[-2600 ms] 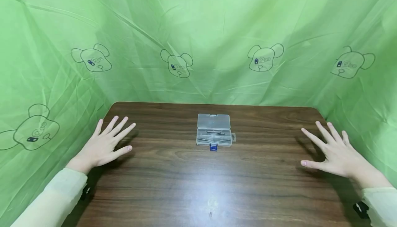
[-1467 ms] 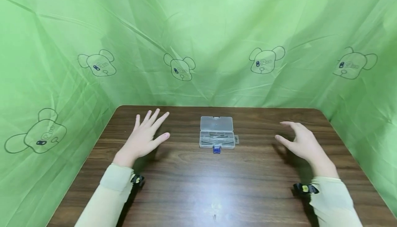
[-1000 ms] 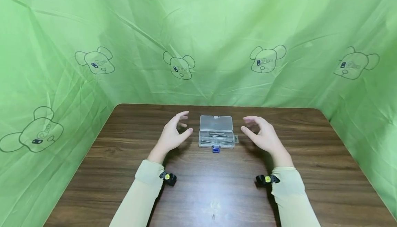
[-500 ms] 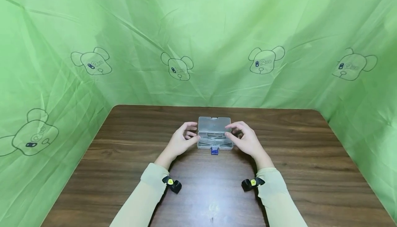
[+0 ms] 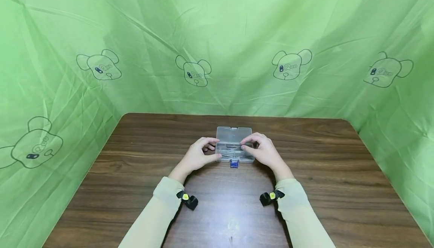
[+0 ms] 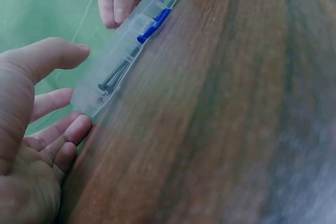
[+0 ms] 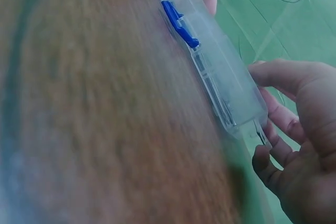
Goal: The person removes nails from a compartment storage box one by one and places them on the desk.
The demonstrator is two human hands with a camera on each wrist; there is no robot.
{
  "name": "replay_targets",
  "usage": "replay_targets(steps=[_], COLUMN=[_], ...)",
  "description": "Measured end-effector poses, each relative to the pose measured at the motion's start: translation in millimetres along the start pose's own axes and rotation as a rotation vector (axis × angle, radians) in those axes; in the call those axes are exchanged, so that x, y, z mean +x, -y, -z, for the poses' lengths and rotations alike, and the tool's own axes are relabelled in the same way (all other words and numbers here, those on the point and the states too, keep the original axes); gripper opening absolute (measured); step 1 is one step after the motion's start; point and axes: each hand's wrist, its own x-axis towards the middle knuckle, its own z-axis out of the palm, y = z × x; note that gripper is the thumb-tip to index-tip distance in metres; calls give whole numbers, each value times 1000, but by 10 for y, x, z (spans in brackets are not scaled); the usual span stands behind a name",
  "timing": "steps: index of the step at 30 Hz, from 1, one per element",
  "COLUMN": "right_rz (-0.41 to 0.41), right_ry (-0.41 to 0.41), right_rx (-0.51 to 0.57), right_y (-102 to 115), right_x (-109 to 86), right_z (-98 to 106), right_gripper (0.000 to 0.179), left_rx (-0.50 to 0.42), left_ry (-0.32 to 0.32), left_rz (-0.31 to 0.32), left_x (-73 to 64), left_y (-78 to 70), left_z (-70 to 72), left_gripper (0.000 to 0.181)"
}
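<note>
A clear plastic box (image 5: 234, 134) lies on the table with its lid tipped back and its blue latch (image 5: 234, 164) facing me. Inside are several long thin nails (image 6: 113, 74), whose heads show through the wall in the left wrist view. My left hand (image 5: 199, 154) spans the box's left end, thumb at the front corner and index finger at the back one; its lower fingertips are right at the end wall. Over the right part of the box, my right hand (image 5: 266, 153) has thumb and index finger apart above the nails. Its other fingers are partly hidden in the head view.
The brown wood-grain table (image 5: 162, 127) ends at a rounded back edge. Green cloth (image 5: 237, 33) printed with bear-like heads hangs behind it and along both sides. A black camera (image 5: 190, 201) is strapped at the left wrist, another camera (image 5: 269, 198) at the right.
Both hands have come inward from the table's sides to the box. Over the last half second, the right moved slightly further left over it and the left thumb lowered to its front corner.
</note>
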Motion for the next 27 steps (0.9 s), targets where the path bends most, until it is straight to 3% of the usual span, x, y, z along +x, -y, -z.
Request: replay_targets(steps=[11, 20, 27], right_rz=[-11, -41, 26], right_ry=[41, 125, 113], right_rx=[-74, -118, -197], right_y=[36, 119, 140], right_x=[95, 219, 212], right_z=[-1, -36, -45], right_gripper=[9, 8, 8], left_rx=[43, 60, 60], left_ry=[29, 23, 31], left_rz=[-6, 8, 3], left_x=[15, 10, 21], left_y=[55, 58, 63], left_z=[13, 32, 23], left_gripper=[66, 64, 64])
